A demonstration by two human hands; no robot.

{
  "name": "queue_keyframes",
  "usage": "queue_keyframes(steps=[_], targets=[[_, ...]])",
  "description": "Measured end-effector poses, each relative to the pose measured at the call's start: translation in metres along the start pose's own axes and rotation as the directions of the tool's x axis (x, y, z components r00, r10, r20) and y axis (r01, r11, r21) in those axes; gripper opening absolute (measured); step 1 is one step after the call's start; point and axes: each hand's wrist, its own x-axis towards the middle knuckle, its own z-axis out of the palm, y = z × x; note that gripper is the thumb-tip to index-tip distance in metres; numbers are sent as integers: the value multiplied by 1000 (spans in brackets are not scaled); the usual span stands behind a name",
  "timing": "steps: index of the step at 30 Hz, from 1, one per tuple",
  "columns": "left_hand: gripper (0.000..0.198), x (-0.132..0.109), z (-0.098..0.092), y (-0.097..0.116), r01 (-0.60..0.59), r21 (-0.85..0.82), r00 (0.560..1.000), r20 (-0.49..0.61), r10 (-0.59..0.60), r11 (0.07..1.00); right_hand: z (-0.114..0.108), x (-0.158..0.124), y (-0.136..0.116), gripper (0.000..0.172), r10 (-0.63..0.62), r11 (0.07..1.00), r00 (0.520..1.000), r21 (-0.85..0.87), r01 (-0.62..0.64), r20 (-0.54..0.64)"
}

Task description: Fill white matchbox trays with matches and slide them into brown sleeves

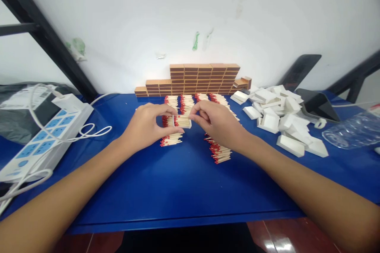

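Just above the blue table, my left hand (148,124) grips a small white matchbox tray (187,126) between thumb and fingers. Red-tipped matches (181,120) fill the tray, lying lengthwise with their heads to the left. At the tray's right end is my right hand (218,122), its thumb and forefinger pinched on the end wall. Behind both hands, loose matches (187,102) lie in several rows. One row (220,152) runs forward under my right hand, and a shorter bunch (171,139) shows below my left hand.
Brown matchboxes (204,81) stand stacked against the wall. White matchbox trays (279,106) are heaped at right, beside a dark phone-like device (317,104) and a clear plastic bottle (353,130). A power strip (44,138) with white cables occupies the left. The table's front edge (190,221) is near me.
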Motion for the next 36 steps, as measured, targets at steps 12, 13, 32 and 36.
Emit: queue_keyframes(steps=[12, 13, 32, 36], targets=[[48, -1, 6, 5, -15, -97, 1000, 11, 16, 995, 2, -3, -4, 4, 18, 1000, 1000, 13, -18, -1], [49, -1, 6, 6, -18, -96, 1000, 11, 20, 995, 3, -3, -3, 5, 34, 999, 999, 35, -35, 1], [48, -1, 3, 5, -53, -75, 998, 16, 55, 996, 7, -4, -10, 20, 85, 981, 996, 169, -90, 34], [47, -1, 3, 3, -56, -84, 998, 7, 57, 995, 7, -4, -7, 22, 97, 980, 995, 170, -101, 28]])
